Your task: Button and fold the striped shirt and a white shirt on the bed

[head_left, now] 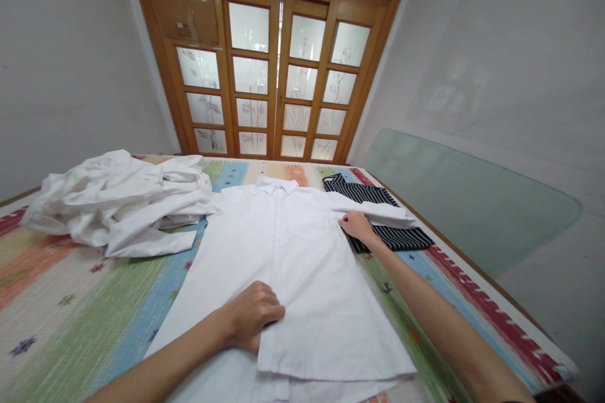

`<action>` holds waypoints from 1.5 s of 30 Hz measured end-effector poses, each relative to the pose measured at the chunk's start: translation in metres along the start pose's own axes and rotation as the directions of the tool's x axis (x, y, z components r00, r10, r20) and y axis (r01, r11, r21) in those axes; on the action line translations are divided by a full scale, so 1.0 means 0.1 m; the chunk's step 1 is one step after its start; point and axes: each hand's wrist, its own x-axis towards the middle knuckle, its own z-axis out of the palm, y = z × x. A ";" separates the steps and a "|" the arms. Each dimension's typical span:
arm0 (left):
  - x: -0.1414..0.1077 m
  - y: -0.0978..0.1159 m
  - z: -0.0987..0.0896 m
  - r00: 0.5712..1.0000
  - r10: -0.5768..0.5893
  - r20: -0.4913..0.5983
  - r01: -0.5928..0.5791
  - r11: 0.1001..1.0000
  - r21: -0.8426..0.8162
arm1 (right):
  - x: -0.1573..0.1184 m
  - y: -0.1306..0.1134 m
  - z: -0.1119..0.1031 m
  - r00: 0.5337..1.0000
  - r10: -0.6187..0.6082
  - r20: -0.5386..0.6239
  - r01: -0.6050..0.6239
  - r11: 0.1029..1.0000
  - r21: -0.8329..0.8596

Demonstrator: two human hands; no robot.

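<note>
A white collared shirt (241,233) lies front side up, its collar at the far end and its hem toward me. My left hand (258,315) is closed on the front edge of the shirt near the hem, thumb on top. At the shirt's right side, just below the sleeve, my right hand (355,225) pinches the side edge. The right sleeve stretches out across a folded black-and-white striped garment (401,238). The left sleeve is mostly hidden by the pile beside it.
A crumpled heap of white clothes (123,201) sits at the left. Everything rests on a colourful striped cloth (127,302). A greenish glass panel (467,189) leans along the right wall. Wooden doors with glass panes (276,75) stand beyond the far edge.
</note>
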 end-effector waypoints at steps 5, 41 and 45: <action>-0.01 0.00 0.00 1.000 0.005 0.005 -0.006 1.000 0.028 | 0.06 -0.08 0.01 0.997 0.076 -0.019 -0.076 0.997 0.012; 0.00 0.03 0.03 0.990 0.142 -0.025 -0.138 0.983 0.122 | -0.06 0.02 -0.23 0.978 -0.005 0.207 -0.169 0.562 0.810; 0.01 0.04 0.01 0.983 0.170 -0.071 -0.160 0.979 0.124 | -0.41 0.08 -0.35 0.918 -0.139 0.371 -0.216 0.612 0.761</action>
